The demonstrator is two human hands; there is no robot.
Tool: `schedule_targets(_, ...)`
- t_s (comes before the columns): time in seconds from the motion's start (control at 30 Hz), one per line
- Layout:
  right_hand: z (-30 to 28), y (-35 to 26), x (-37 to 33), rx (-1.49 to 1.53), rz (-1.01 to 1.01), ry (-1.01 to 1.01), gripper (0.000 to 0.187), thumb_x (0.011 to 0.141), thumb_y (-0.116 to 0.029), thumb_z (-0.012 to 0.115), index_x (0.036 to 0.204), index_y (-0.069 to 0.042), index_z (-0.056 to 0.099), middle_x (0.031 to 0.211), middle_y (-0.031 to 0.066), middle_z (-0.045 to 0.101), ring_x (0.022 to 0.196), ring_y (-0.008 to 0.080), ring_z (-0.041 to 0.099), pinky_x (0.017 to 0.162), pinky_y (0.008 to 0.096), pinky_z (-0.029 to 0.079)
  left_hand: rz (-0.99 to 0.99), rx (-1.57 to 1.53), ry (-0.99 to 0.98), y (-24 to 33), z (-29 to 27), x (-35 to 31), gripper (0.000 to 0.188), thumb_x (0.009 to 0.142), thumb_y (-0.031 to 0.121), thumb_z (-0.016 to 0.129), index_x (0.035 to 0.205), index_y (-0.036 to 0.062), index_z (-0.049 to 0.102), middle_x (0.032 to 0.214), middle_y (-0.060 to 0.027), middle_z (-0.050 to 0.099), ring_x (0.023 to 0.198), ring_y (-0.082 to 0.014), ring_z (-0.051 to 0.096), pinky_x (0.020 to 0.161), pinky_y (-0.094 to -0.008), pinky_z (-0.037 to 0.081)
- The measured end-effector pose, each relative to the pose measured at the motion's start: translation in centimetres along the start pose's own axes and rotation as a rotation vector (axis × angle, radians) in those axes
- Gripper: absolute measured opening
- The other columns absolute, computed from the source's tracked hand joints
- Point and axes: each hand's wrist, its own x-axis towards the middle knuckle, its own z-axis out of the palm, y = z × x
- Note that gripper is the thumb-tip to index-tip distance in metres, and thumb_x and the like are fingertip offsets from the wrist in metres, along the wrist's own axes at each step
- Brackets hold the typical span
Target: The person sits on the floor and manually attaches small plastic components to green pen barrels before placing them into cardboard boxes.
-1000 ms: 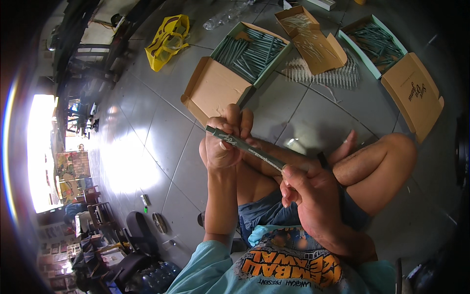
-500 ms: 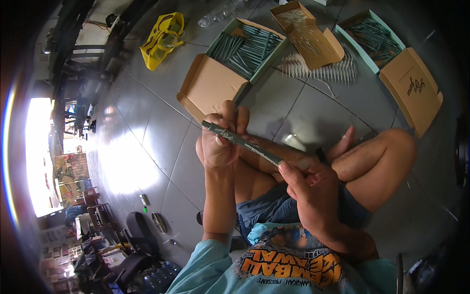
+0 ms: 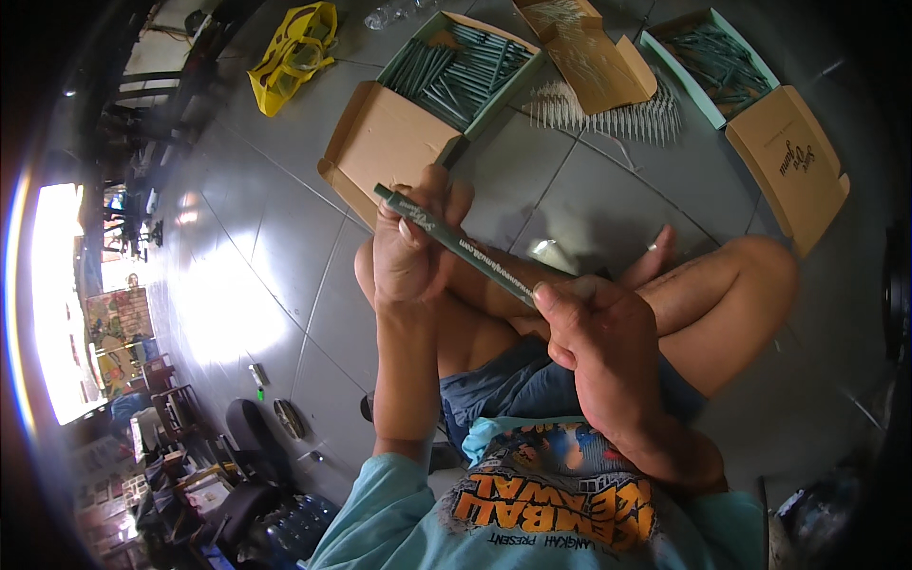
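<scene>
A dark green pen (image 3: 465, 249) with white printing slants across my lap, held between both hands. My left hand (image 3: 410, 249) grips its upper end, with the thumb on the barrel and the fingers curled behind it. At the lower end, my right hand (image 3: 600, 337) pinches the pen between thumb and fingers, covering its tip. Beyond my left hand lies a box (image 3: 399, 138) with its cardboard lid folded back, full of similar green pens (image 3: 465, 71). Another open box (image 3: 788, 161) at the far right holds more green pens (image 3: 719, 66).
Between the pen boxes sits a small brown box (image 3: 622, 81) of thin, clear pieces, partly over a row of pale, slender pointed pieces (image 3: 570, 109). A yellow bag (image 3: 294, 57) lies at the far left. My crossed legs (image 3: 722, 294) rest on grey tiles; a black chair (image 3: 252, 437) stands left.
The view has shifted slightly, so the boxes and bag appear higher and further left. Both hands keep hold of the pen, which now slants a little more steeply.
</scene>
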Motion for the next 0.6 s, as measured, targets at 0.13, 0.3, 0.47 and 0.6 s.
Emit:
schedule_targets(0.13, -0.4, -0.1, 0.2, 0.162, 0.100, -0.059, 0.020, 0.091, -0.018, 0.067, 0.079, -0.003, 0.066, 0.055, -0.0066, 0.043, 0.048, 0.0007, 0.034, 0.044, 0.0190, 0.027, -0.051, -0.074, 0.012, -0.1, 0.0, -0.1, 0.024, 0.080, 0.024, 0.079, 0.090, 0.0064, 0.066, 0.084, 0.0005, 0.045, 0.076, -0.0150, 0.040, 0.056, -0.0251, 0.057)
schedule_targets(0.3, -0.3, -0.5, 0.5, 0.202, 0.155, -0.068, 0.019, 0.091, -0.019, 0.067, 0.082, -0.002, 0.067, 0.056, -0.0067, 0.044, 0.048, 0.0006, 0.034, 0.044, 0.0187, 0.028, -0.039, -0.140, -0.028, -0.2, -0.7, -0.1, 0.026, 0.081, 0.021, 0.077, 0.100, 0.0065, 0.068, 0.086, 0.0007, 0.047, 0.078, -0.0155, 0.041, 0.062, -0.0309, 0.063)
schedule_targets(0.47, 0.0, -0.2, 0.6, 0.183, 0.156, -0.055, 0.019, 0.091, -0.019, 0.068, 0.082, -0.002, 0.066, 0.057, -0.0069, 0.045, 0.048, 0.0003, 0.035, 0.044, 0.0181, 0.027, -0.041, -0.116, -0.062, -0.1, -0.8, -0.1, 0.027, 0.083, 0.023, 0.074, 0.106, 0.0104, 0.069, 0.087, 0.0018, 0.047, 0.079, -0.0139, 0.041, 0.066, -0.0291, 0.062)
schedule_targets(0.6, 0.3, 0.0, 0.5, 0.106, 0.156, -0.034, 0.021, 0.091, -0.019, 0.068, 0.078, -0.003, 0.064, 0.058, -0.0065, 0.047, 0.050, 0.0000, 0.036, 0.044, 0.0185, 0.028, -0.040, -0.110, -0.143, -0.1, -1.5, 0.1, 0.027, 0.085, 0.028, 0.071, 0.108, 0.0135, 0.070, 0.088, 0.0027, 0.044, 0.078, -0.0103, 0.042, 0.074, -0.0285, 0.061)
